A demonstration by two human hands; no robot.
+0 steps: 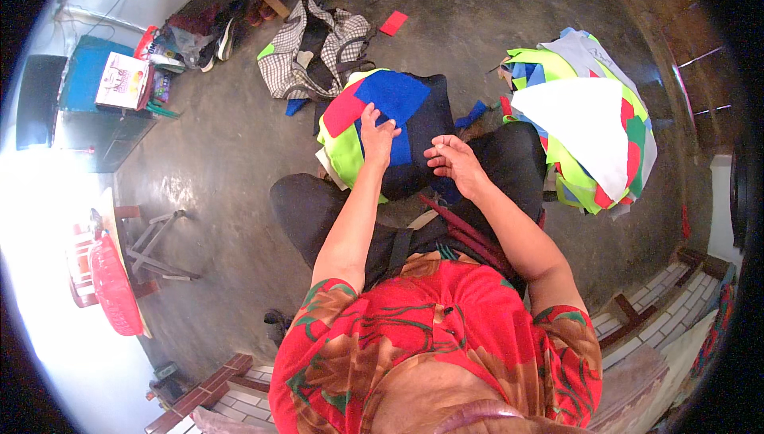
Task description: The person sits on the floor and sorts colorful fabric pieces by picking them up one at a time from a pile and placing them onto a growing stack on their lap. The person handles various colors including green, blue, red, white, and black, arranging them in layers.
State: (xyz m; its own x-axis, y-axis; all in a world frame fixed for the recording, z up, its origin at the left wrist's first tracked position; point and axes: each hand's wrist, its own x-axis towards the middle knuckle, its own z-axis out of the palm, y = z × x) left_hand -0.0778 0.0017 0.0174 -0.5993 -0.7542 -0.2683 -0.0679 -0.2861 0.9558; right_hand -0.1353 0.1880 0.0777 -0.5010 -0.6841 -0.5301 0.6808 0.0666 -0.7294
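Note:
Across my lap lies a bundle of cloth pieces: a blue cloth piece [392, 93] on top, a red one [344, 113] and a lime-yellow one [341, 151] at its left, and black cloth [432, 111] to the right. My left hand [379, 138] is over the blue cloth with its thumb and fingers apart; whether it presses on the cloth is unclear. Just right of the blue cloth, my right hand [455, 161] has its fingers curled in toward the thumb. Anything between those fingertips is too small to make out.
A big heap of coloured cloth pieces, topped by a white piece [577, 119], sits on the floor at the right. Ahead lies a checked bag [298, 52], with a red scrap [394, 23] beyond it. A folding stand [155, 251] and a red basket [115, 287] are at the left.

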